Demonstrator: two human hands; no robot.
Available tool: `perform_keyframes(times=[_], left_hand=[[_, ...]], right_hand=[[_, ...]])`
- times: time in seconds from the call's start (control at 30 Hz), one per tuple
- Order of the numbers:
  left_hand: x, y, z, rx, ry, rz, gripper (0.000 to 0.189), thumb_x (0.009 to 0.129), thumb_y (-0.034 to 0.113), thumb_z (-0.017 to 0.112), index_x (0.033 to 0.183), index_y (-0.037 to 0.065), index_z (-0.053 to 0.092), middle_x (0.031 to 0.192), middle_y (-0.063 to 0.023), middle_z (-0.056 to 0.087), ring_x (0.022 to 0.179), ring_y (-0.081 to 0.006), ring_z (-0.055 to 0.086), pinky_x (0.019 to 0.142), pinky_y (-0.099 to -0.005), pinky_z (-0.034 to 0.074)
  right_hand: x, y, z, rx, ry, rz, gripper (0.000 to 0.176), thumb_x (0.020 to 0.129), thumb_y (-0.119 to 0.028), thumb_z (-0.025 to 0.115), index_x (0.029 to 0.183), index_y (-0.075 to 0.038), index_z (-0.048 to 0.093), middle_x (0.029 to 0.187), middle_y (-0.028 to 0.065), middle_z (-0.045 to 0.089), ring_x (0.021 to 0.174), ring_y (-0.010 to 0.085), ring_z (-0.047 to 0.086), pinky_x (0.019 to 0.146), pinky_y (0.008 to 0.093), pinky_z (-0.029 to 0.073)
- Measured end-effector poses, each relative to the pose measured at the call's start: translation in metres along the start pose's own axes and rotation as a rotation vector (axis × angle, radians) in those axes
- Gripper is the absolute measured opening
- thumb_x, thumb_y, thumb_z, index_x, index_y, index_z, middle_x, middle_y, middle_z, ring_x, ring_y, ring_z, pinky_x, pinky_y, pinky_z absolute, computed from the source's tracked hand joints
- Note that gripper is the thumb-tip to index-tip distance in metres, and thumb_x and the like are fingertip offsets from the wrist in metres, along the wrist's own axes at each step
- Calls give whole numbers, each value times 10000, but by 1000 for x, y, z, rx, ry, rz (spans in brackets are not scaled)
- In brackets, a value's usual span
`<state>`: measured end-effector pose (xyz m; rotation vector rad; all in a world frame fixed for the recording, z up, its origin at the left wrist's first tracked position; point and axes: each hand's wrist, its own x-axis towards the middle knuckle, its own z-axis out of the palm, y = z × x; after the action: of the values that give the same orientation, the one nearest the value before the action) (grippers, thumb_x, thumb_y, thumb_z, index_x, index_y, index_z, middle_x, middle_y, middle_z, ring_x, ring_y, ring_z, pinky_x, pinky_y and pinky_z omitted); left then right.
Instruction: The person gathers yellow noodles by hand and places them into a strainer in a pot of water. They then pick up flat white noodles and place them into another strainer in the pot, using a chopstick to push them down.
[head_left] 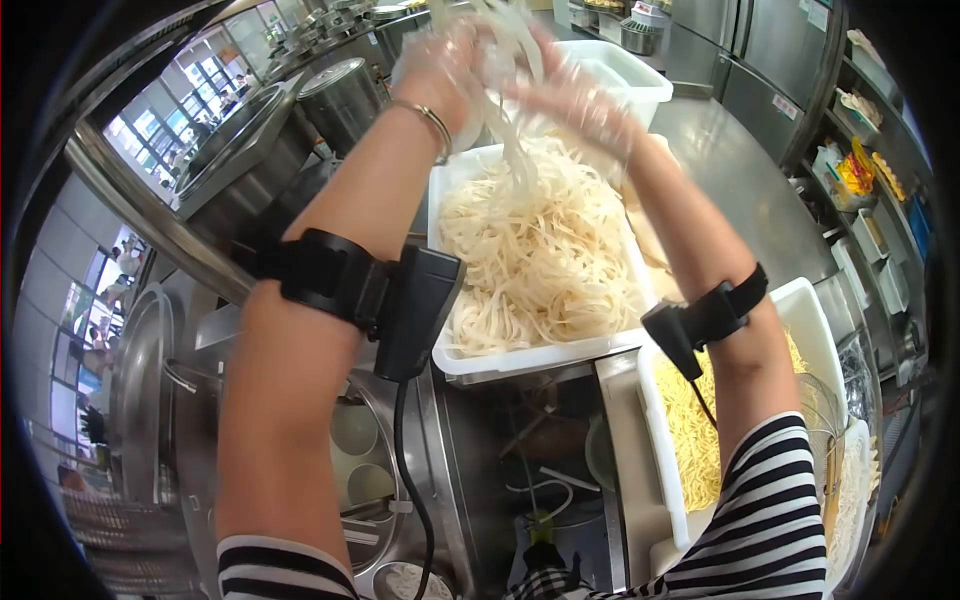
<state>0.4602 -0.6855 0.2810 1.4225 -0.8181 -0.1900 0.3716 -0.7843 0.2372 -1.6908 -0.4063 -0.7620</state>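
Both my hands wear clear plastic gloves and are raised over a white tray (540, 358) heaped with flat, pale rice noodles (545, 255). My left hand (440, 75) is closed around a bunch of these noodles, with strands trailing above and below its fingers. From the right, my right hand (590, 110) meets the same bunch, its fingers closed on the strands and partly smeared by motion. Several noodles hang down between the hands to the heap. Black straps with small boxes sit on both forearms.
To the right stands a white bin of thin yellow noodles (690, 440), with a wire strainer (822, 405) beside it. Behind the tray is another white container (640, 85). A steel pot (345, 95) stands at the back left. Round cooker wells (360, 440) lie at the lower left.
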Motion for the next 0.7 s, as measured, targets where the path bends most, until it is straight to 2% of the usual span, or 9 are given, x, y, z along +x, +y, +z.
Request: perform_keyframes(times=[0.03, 0.1, 0.13, 0.2, 0.3, 0.37, 0.47, 0.57, 0.7], left_hand=[[-2, 10, 2, -375, 15, -21, 41, 718, 48, 483, 726, 8, 488, 562, -54, 454, 519, -167, 483, 529, -307, 436], [13, 29, -4, -402, 1, -13, 63, 745, 60, 480, 704, 12, 479, 551, -46, 429, 502, -157, 467, 521, -306, 434], [5, 59, 4, -520, 23, 44, 13, 744, 37, 490, 749, 29, 500, 589, -39, 466, 535, -153, 487, 529, -300, 442], [10, 78, -2, -634, 45, 102, 64, 742, 14, 500, 794, 46, 520, 628, -31, 503, 569, -149, 506, 537, -294, 449], [28, 84, -38, -393, 177, 215, 46, 754, 36, 489, 778, 67, 515, 599, -17, 469, 550, -129, 482, 503, -291, 430], [7, 63, -46, -378, -76, 90, 61, 783, 105, 466, 787, 79, 520, 647, -35, 503, 615, -152, 506, 549, -304, 439], [-5, 17, -35, -63, -39, -122, 219, 786, 111, 500, 966, -11, 481, 814, -94, 530, 702, -157, 539, 661, -318, 470], [0, -57, -26, 119, -223, 271, 233, 758, 166, 516, 960, 55, 547, 945, -85, 544, 860, -190, 531, 744, -275, 431], [-17, -60, 2, -91, -114, 18, 279, 753, 145, 522, 1027, 91, 527, 1013, -66, 523, 935, -177, 503, 796, -263, 400]], right_hand=[[-11, 28, -6, -212, -173, 124, 663, 691, -457, 593, 1177, -62, 376, 1069, 126, 525, 958, 252, 513, 865, 331, 381], [-27, 55, -1, -1100, -649, 276, 561, 655, -494, 592, 1057, -116, 490, 1007, 125, 546, 926, 274, 519, 821, 347, 394], [-53, 98, -14, -1241, -473, -110, 525, 651, -491, 591, 985, -88, 545, 900, 143, 559, 884, 293, 517, 799, 341, 407], [-63, 110, -27, -1151, -496, 429, 440, 705, -443, 557, 964, -87, 550, 805, 140, 575, 810, 294, 543, 743, 359, 427], [-51, 132, -49, -1164, -350, 454, 385, 759, -384, 515, 984, -72, 545, 758, 129, 592, 800, 264, 559, 711, 366, 433], [-30, 95, -55, -571, -171, 524, 371, 787, -345, 499, 1007, -48, 536, 816, 109, 597, 827, 208, 562, 708, 350, 433], [-1, 70, -55, -306, -116, 302, 385, 803, -340, 495, 1040, -36, 515, 907, 73, 570, 821, 164, 548, 716, 320, 426], [29, 32, -33, -38, -56, 321, 330, 829, -313, 466, 1032, -58, 521, 952, 79, 545, 821, 172, 539, 705, 304, 427], [34, 20, -14, -441, -63, 8, 274, 847, -267, 442, 997, -64, 547, 961, 94, 549, 831, 186, 535, 686, 289, 426]])
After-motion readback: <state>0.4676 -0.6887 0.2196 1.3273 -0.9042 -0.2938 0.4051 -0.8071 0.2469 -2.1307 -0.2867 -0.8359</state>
